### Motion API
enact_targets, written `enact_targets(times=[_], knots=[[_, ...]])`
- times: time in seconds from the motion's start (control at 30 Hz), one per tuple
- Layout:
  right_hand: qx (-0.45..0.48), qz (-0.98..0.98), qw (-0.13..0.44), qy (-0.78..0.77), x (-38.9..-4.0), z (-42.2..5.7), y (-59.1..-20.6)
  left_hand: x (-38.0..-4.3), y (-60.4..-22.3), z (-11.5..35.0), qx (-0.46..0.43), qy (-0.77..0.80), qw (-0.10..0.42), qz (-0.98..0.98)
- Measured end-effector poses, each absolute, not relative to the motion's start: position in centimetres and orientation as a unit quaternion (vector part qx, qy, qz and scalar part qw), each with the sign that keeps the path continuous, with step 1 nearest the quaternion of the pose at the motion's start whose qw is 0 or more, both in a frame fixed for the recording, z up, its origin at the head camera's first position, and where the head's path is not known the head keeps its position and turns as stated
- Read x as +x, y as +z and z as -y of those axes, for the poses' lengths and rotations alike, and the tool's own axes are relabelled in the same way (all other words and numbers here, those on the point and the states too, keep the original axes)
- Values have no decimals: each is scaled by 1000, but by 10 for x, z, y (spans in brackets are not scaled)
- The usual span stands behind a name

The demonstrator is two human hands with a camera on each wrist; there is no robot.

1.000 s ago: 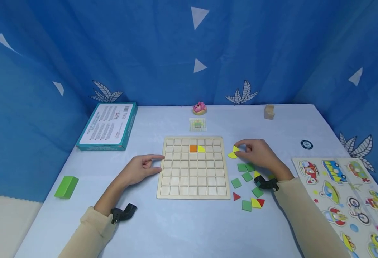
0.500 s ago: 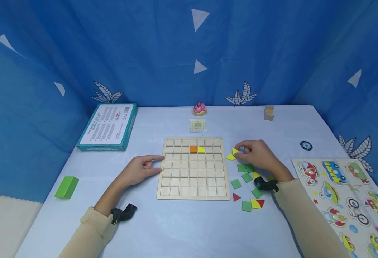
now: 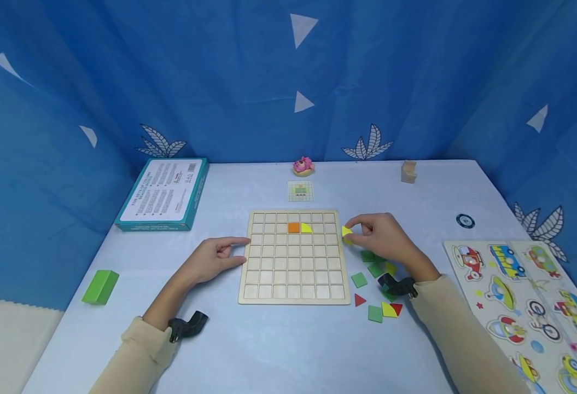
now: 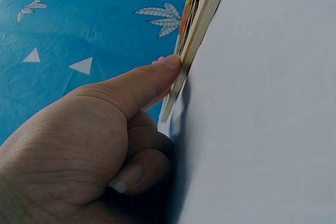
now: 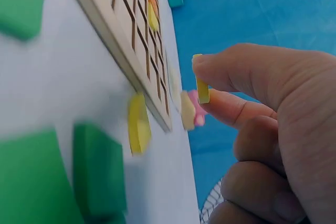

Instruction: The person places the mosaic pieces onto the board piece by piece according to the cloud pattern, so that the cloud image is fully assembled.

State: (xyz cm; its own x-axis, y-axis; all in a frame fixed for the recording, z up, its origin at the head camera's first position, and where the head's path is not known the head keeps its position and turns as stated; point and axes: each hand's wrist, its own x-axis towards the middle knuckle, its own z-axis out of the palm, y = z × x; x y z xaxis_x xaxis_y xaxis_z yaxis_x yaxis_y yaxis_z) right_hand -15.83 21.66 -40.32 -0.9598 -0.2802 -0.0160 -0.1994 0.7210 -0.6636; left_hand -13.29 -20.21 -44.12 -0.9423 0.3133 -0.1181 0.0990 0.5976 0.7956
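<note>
My left hand [image 3: 212, 260] touches the left edge of the wooden grid board [image 3: 294, 301] with index finger and thumb extended; its other fingers are curled. In the left wrist view, a fingertip rests at the frame of the board [image 4: 202, 38]. My right hand [image 3: 383, 236] pinches a yellow quarter-circle tile [image 5: 202, 88] between thumb and index finger, just off the board's right edge. A second yellow tile [image 5: 138, 124] shows near the board's edge in the right wrist view. An orange square [image 3: 293, 227] and a yellow quarter-circle [image 3: 306, 227] sit side by side in the grid.
Several green squares [image 3: 359, 279], a red triangle [image 3: 359, 300] and yellow tiles [image 3: 389, 310] lie under and before the right forearm. Behind the board are a pattern card [image 3: 300, 191] and pink figurine [image 3: 303, 166]. A teal box [image 3: 162, 191], green block [image 3: 100, 287] and picture board [image 3: 510, 295] flank them.
My right hand has moved left with the pinched yellow tile, from beyond the board's right side to its edge. The left hand stays at the left edge.
</note>
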Motion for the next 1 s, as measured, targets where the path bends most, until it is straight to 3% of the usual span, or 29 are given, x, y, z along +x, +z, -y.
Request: enact_targets(times=[0.57, 1.0], knots=[[-170, -915, 81, -357, -163, -166, -415, -132, -442, 200, 106, 427, 125, -889], [-167, -916, 88, -353, -168, -160, -423, -133, -441, 202, 106, 432, 129, -886]])
